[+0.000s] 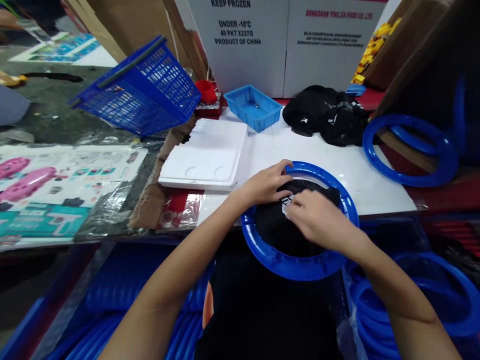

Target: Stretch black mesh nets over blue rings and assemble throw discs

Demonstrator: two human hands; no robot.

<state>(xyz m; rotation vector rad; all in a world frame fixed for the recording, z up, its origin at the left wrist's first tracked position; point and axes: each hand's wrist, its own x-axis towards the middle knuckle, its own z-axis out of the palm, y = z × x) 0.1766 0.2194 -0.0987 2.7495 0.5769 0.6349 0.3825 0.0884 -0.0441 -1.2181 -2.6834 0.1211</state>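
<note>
Over the near edge of the white sheet (378,196), partly on it and partly overhanging toward my body, lies the blue plastic ring (296,268), with the black mesh fabric (275,222) filling its opening. What matters most is how my hands sit around the white lettering (286,201): it lies between them, directly at the fingertips of my right hand (318,220) and just to the right of my left thumb. The right hand is the nearer one, reaching in across the ring's right side with its fingertips drawn close together, apparently pinching the fabric. My left hand (267,184) is at the far left of the rim, forefinger over the blue edge and thumb on the fabric, the two moderately parted; whether it really has hold of the rim I cannot tell. From that hand most of the ring stretches to the near side and the right. Being round, the ring has no long axis to line up.

It looks glossy and smooth, with small notches along its inner near edge. The fabric is dark, with a fine open weave showing toward the far side. Beyond my hands, a black cloth bundle (325,116) and a light-blue tray (258,111) stand well apart from the ring.
</note>
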